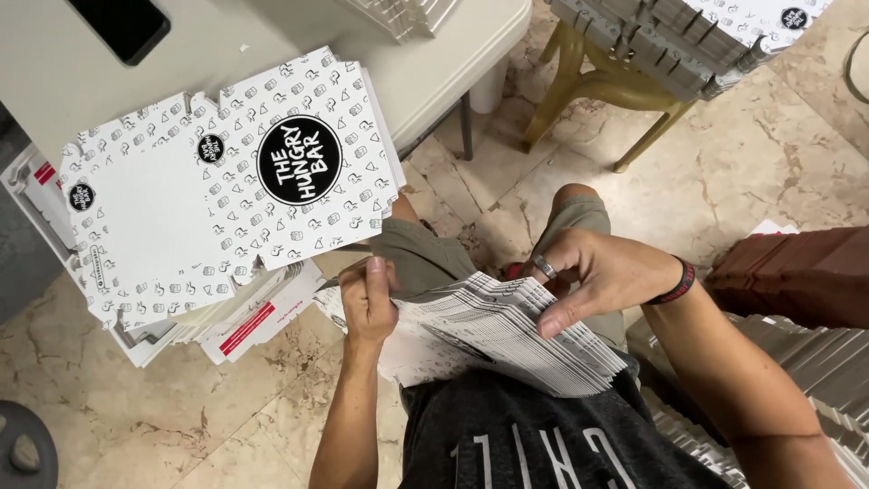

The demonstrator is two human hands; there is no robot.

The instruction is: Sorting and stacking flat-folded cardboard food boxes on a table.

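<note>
Left hand (367,303): clenched on the near-left edge of the stack of flat cartons (507,335), thumb on top, fingers hidden underneath.
Right hand (602,272): grasping the same stack from the far side, index finger (566,317) pressed along the fanned edges, a ring on 1 finger and a dark wristband (677,282) at the wrist.
Stack of flat cartons: held over the person's lap, resting on the knees (579,213), its sheets slipped into a fan toward the right hand; it touches nothing on the desk.
Step in hand: by my reading, the bundle is being squared up or counted, since both hands clamp it and the edges lie uneven.
Next move calls for: a judgement only, but the fanned sheets need a firm pinch from the left hand while the right one pushes the edges flush; a loose grip could let the lower sheets slide off toward the floor (742,163).
Printed carton pile (226,199): left of the held stack, white with small black drawings and a round black mark, lying on more flat packs at the edge of the desk (434,63).
Phone (118,23): dark, on the desk beyond that pile.
Yellow chair legs (615,100): beyond the held stack, on the marble floor.
More flat cartons (815,362): right of the held stack, low beside the right arm.
</note>
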